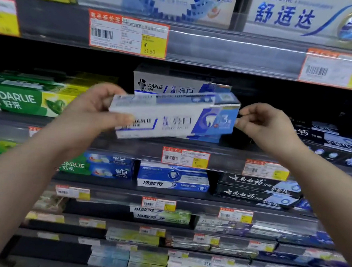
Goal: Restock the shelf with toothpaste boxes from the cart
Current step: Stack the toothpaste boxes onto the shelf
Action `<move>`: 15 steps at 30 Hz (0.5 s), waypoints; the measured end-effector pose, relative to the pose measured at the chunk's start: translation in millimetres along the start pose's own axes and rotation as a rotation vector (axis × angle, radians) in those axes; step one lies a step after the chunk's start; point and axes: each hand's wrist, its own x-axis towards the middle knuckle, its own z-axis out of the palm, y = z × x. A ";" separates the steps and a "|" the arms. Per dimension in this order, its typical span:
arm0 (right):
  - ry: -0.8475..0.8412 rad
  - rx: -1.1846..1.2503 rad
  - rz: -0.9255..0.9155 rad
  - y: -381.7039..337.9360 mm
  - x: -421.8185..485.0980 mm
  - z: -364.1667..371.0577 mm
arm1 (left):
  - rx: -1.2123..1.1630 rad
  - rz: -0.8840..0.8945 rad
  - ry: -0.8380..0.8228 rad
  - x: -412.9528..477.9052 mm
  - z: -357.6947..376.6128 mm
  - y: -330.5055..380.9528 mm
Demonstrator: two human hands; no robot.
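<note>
Right, I have the box (172, 120) up in front of the middle shelf (127, 145), level with the gap it belongs in and resting on nothing. My left hand (94, 109) grips its left end, with the thumb curled over the front face and the other fingers wrapped behind. My right hand (263, 124) pinches the right end between curled fingertips (243, 118). Holding it by both ends leaves the long faces free, so I can push it back face-on without my knuckles catching the shelf above.

It tilts a little, left end lower, with the label towards me. That matches the stocked box (164, 84) of the same brand just behind it. The match, together with the tag (184, 157) below, is why I judge this to be the right slot. Green boxes (20, 98) fill the left and black boxes (330, 138) the right. Blur keeps me from telling whether I hold one box or two stacked. Next I would level it and ease it in against the stocked one.
</note>
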 end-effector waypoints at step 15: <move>-0.035 -0.014 0.067 0.4 -8.1 11.3 | 0.201 0.073 0.304 51.8 10.5 -5.9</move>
